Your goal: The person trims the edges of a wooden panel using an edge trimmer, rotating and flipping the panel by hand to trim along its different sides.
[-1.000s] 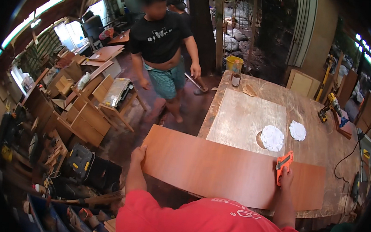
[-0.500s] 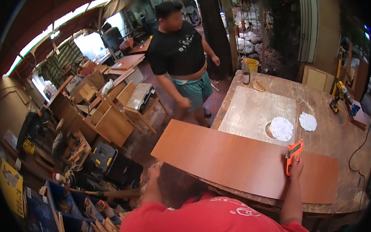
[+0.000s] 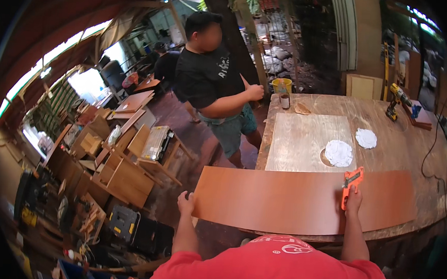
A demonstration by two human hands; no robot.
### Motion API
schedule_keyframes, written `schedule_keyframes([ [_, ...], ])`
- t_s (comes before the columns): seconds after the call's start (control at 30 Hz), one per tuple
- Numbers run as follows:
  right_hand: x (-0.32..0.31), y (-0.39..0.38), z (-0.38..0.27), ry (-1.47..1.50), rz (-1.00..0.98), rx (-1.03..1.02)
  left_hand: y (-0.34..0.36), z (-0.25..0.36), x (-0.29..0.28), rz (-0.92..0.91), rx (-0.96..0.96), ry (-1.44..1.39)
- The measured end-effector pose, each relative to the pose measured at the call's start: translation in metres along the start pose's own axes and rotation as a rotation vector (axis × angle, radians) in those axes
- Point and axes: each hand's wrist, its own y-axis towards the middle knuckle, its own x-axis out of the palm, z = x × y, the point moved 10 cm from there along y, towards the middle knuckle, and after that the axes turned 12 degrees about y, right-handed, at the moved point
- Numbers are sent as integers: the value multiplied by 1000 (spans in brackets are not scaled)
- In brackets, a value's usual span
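A long reddish-brown laminated board [image 3: 281,199] lies across the near edge of the wooden workbench [image 3: 417,151], its left end sticking out past the bench. My left hand [image 3: 185,202] grips that left end. My right hand [image 3: 353,200] holds an orange hand tool [image 3: 351,184] down on the board's top face, toward its right part. My red shirt fills the lower edge of the view.
A person in a black shirt [image 3: 211,82] stands at the bench's far left corner. On the bench lie a pale plywood sheet [image 3: 310,142], two white rags [image 3: 338,152], a yellow cup [image 3: 282,85] and a yellow drill [image 3: 396,99]. Wooden crates and toolboxes [image 3: 126,220] crowd the floor on the left.
The view has tilted up and shifted. The other person has stepped nearer to the bench corner. My hands stay on the board's left end and on the orange tool.
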Motion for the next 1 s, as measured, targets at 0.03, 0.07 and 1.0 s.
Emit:
schedule_keyframes([
  [0.03,18,-13,-1,-10,-28,-6,12,6,11,3,36,-16],
  [0.07,32,-25,4,-13,-14,9,26,12,21,-9,59,-20],
  [1.0,147,-94,33,-354,-368,127,122,101,133,-318,346,-163],
])
